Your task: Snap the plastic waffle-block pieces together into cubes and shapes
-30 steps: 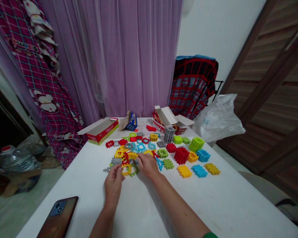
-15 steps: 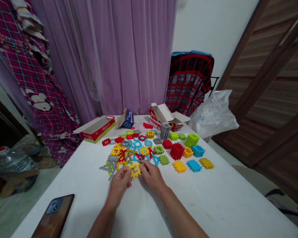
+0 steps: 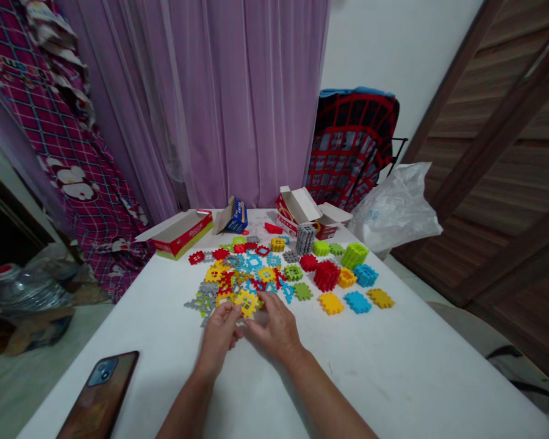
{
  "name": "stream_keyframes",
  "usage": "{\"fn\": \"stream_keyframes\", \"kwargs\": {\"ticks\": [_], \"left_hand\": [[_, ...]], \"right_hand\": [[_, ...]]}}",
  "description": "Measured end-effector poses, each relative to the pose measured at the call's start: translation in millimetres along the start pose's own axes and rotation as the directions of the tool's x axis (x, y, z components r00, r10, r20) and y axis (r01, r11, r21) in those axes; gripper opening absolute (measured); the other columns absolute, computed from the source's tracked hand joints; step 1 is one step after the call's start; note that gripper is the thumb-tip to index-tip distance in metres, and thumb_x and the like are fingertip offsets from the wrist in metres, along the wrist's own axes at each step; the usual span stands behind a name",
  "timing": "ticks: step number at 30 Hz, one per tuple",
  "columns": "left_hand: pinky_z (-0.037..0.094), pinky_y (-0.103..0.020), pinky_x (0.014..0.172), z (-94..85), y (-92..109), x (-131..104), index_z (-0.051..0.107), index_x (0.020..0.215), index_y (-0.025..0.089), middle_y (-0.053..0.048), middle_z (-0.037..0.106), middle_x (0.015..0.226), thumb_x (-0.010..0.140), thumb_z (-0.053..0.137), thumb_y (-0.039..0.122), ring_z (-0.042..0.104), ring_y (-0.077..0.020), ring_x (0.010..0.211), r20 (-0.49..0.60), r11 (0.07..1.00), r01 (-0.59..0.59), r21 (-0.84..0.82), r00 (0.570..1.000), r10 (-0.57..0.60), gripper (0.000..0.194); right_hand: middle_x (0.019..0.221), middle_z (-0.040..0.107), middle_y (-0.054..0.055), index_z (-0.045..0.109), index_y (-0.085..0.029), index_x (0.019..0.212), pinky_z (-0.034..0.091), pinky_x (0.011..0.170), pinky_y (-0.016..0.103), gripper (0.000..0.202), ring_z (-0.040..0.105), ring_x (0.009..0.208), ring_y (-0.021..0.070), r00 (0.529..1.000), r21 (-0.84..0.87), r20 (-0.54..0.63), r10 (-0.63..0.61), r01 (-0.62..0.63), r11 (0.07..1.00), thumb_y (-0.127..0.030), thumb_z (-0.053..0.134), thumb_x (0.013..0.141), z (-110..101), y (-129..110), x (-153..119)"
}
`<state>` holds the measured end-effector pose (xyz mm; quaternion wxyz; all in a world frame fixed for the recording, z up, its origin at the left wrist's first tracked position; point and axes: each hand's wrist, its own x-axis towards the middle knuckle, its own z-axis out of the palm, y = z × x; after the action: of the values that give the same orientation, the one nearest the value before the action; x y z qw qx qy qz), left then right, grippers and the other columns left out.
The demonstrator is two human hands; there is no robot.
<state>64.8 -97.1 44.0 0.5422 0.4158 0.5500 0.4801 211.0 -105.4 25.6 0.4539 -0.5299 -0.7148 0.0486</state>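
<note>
Between my hands, at the near edge of a loose pile of coloured interlocking pieces, is a yellow window piece (image 3: 247, 302). My left hand (image 3: 220, 332) pinches its lower left edge. Just right of it, my right hand (image 3: 277, 326) has its thumb and fingers apart, with nothing visible between them. The pile holds red pieces (image 3: 196, 258), blue pieces (image 3: 254, 262) and grey pieces (image 3: 209, 288). To the right stand a grey stack (image 3: 305, 239), a red stack (image 3: 326, 276) and a green stack (image 3: 354, 255).
Flat yellow (image 3: 331, 303), blue (image 3: 357, 302) and mustard (image 3: 380, 298) pieces lie at the right. Opened boxes, one red (image 3: 190, 235) and one blue (image 3: 238, 216), stand behind. A phone (image 3: 99, 396) lies front left, a plastic bag (image 3: 393, 204) back right.
My right hand has let go of the yellow window piece, and its fingers have spread. The piece, in my left hand, has moved slightly away and turned. The camera view has shifted a little.
</note>
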Motion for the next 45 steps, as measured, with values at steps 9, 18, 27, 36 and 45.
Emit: {"fn": "stream_keyframes", "kwargs": {"ticks": [9,18,27,36,45], "left_hand": [[0.026,-0.017,0.035,-1.6,6.1,-3.9,0.061,0.102,0.017,0.006,0.057,0.049,0.066,0.066,0.062,0.047,-0.0086,0.038,-0.026,0.998,-0.063,0.024,0.998,0.063,0.058],[0.016,-0.019,0.036,-6.9,7.9,-0.2,0.067,0.100,0.016,0.009,0.049,0.043,0.062,0.069,0.062,0.032,-0.0048,0.032,0.013,0.997,-0.023,0.072,1.000,0.022,0.060],[0.014,-0.019,0.034,2.8,8.1,-6.0,0.060,0.087,0.019,0.008,0.055,0.047,0.058,0.069,0.054,0.033,-0.0049,0.031,0.147,0.989,0.046,0.142,0.987,-0.067,0.046],[0.018,-0.016,0.034,1.9,4.0,-5.3,0.052,0.078,0.021,0.007,0.055,0.049,0.060,0.071,0.054,0.039,-0.0054,0.035,0.141,0.997,0.073,0.026,0.987,-0.076,0.042],[0.020,-0.015,0.036,0.6,-0.6,-4.1,0.053,0.079,0.020,0.008,0.053,0.047,0.062,0.072,0.056,0.040,-0.0053,0.036,0.187,0.999,0.051,0.003,0.981,-0.051,0.045]], "right_hand": [[0.114,0.067,0.008,0.055,-0.022,0.129,0.054,0.089,0.034,0.052,0.064,0.101,0.0215,0.987,0.023,0.153,-0.055,0.052,0.998,-0.024,0.066,0.079,-15.3,11.1,3.6],[0.115,0.067,0.008,0.046,-0.024,0.141,0.054,0.086,0.032,0.058,0.063,0.098,0.0189,0.975,0.116,0.185,-0.119,0.098,0.988,-0.012,0.051,0.084,-22.3,14.5,7.2],[0.099,0.069,0.006,0.065,-0.021,0.102,0.053,0.083,0.029,0.029,0.065,0.093,0.0179,0.999,0.201,-0.050,-0.007,0.017,0.979,-0.011,0.046,0.083,-19.3,8.3,14.3],[0.097,0.067,0.007,0.063,-0.021,0.104,0.054,0.081,0.032,0.020,0.064,0.092,0.0200,0.996,0.013,-0.086,-0.039,0.040,0.999,-0.021,0.056,0.085,-24.5,9.1,1.5],[0.101,0.068,0.008,0.061,-0.020,0.107,0.055,0.083,0.034,0.032,0.064,0.095,0.0219,0.997,-0.063,-0.073,-0.015,0.011,0.998,-0.025,0.067,0.077,-14.3,-6.0,-3.5]]}}
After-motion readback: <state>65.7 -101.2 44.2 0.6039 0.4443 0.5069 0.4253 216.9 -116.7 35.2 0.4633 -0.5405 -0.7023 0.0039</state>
